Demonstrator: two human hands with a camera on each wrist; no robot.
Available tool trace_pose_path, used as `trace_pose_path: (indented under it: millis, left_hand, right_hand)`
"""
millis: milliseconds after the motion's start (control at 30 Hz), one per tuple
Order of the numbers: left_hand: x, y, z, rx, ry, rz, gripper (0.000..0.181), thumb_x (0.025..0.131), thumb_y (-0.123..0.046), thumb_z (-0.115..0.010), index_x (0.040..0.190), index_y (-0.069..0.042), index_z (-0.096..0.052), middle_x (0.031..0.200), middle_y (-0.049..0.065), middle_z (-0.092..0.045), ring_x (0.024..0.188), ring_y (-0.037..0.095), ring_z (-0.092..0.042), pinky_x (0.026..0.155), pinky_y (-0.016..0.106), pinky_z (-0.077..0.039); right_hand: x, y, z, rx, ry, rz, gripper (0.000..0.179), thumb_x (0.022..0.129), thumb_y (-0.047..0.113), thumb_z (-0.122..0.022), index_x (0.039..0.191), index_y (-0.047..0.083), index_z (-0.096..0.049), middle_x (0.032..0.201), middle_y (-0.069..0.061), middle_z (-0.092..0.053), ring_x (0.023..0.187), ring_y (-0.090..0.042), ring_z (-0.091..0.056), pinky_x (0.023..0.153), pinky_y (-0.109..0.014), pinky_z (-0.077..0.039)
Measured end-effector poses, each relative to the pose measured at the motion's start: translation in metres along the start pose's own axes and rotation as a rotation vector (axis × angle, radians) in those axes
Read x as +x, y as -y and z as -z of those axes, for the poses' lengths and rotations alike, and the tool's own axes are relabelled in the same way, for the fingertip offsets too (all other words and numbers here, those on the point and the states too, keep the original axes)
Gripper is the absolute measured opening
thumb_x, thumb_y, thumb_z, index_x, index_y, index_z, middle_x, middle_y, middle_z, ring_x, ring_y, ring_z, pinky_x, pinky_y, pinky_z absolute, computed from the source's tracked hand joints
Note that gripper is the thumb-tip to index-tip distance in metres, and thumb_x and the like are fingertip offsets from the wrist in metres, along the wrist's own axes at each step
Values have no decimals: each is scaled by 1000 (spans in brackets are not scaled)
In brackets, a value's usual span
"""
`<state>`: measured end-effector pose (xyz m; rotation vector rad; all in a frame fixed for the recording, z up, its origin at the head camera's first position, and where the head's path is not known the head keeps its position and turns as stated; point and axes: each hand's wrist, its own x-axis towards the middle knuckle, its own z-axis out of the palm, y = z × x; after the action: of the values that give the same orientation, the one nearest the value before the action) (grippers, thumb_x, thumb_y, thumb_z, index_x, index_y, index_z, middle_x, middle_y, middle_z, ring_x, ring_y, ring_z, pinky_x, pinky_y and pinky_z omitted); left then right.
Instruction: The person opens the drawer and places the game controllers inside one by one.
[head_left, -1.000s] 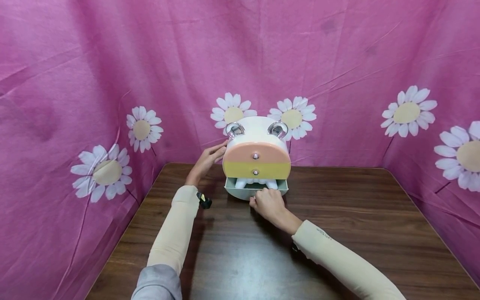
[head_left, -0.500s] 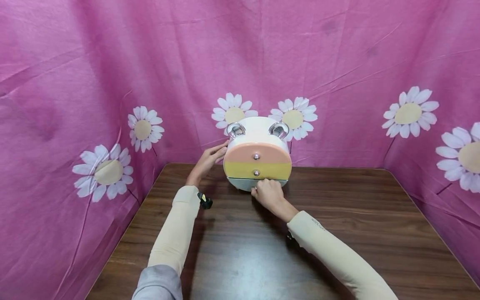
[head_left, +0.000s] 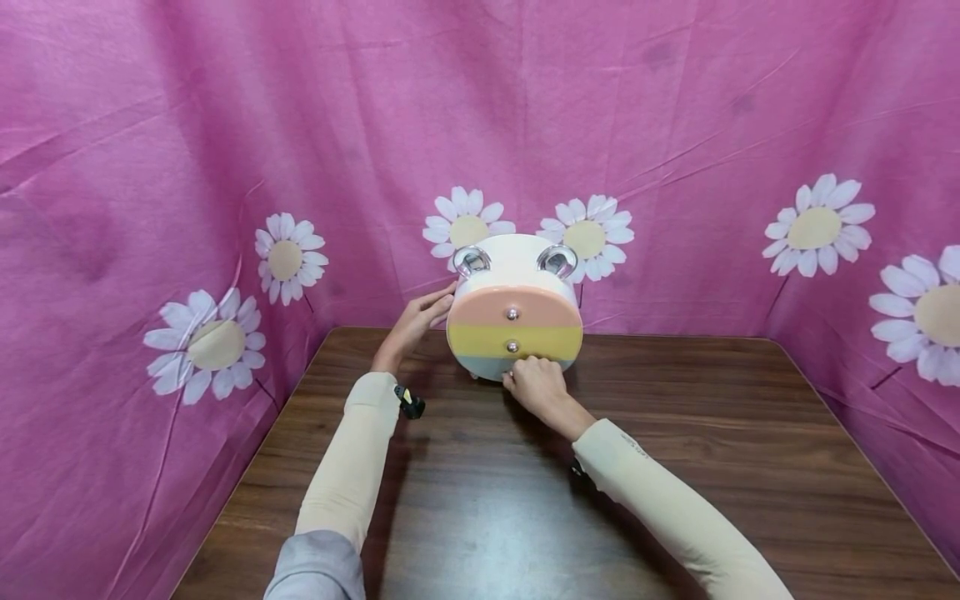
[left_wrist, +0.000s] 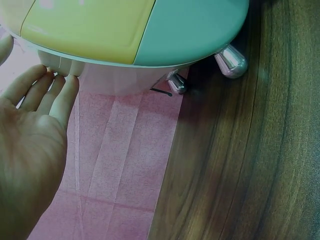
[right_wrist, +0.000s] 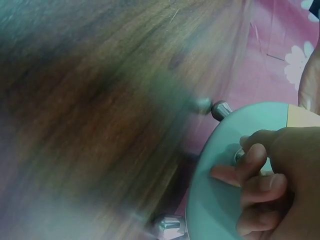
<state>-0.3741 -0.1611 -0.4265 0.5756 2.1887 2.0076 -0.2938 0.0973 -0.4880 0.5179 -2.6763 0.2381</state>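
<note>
A small rounded drawer cabinet point(head_left: 513, 258) with a white body and two silver rings on top stands toward the back of the table. Its front has a peach drawer point(head_left: 480, 307), a yellow drawer point(head_left: 476, 340) and a pale green bottom drawer point(right_wrist: 210, 200), all flush. My right hand point(head_left: 538, 385) pinches the bottom drawer's silver knob point(right_wrist: 239, 155), its other fingers curled near the front. With fairly straight fingers, my left hand point(left_wrist: 35, 125) rests its fingertips against the cabinet's left side. Anything inside the drawers is hidden.
The cabinet stands on short silver legs point(left_wrist: 231, 61) on a dark wooden table point(head_left: 465, 500). Pink cloth point(head_left: 360, 125) printed with daisies hangs behind and on both sides, close to the table's back edge.
The green bottom drawer, pulled out with white objects showing in it a second ago, has slid back in until flush. My right hand moved forward with it; the left stayed in place.
</note>
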Motion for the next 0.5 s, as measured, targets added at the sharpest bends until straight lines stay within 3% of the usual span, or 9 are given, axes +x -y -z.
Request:
trace_pose_path:
  millis: [133, 300, 500]
  left_hand:
    - [1, 0, -1, 27, -7, -9, 58, 111, -39, -58, 161, -12, -48, 171, -3, -42, 154, 23, -47, 126, 33, -42]
    - [-1, -3, -3, 124, -14, -3, 60, 111, -47, -55, 161, -14, -49, 170, -4, -43, 151, 26, -51, 126, 38, -43]
    - [-5, -13, -7, 272, -77, 13, 61, 108, -54, -57, 155, -14, -58, 159, 6, -58, 141, 30, -61, 119, 47, -51]
  right_hand:
    - [0, -3, 2, 6, 30, -12, 54, 97, 35, -77, 53, 16, -54, 60, -11, -64, 56, -36, -67, 46, -53, -55]
    - [-2, -10, 9, 43, 87, -26, 55, 100, 41, -75, 55, 17, -52, 63, -10, -65, 61, -36, -69, 49, -53, -57]
    - [-8, -28, 30, 86, 98, -52, 48, 98, 38, -76, 61, 19, -52, 64, -8, -63, 60, -34, -67, 50, -52, -56]
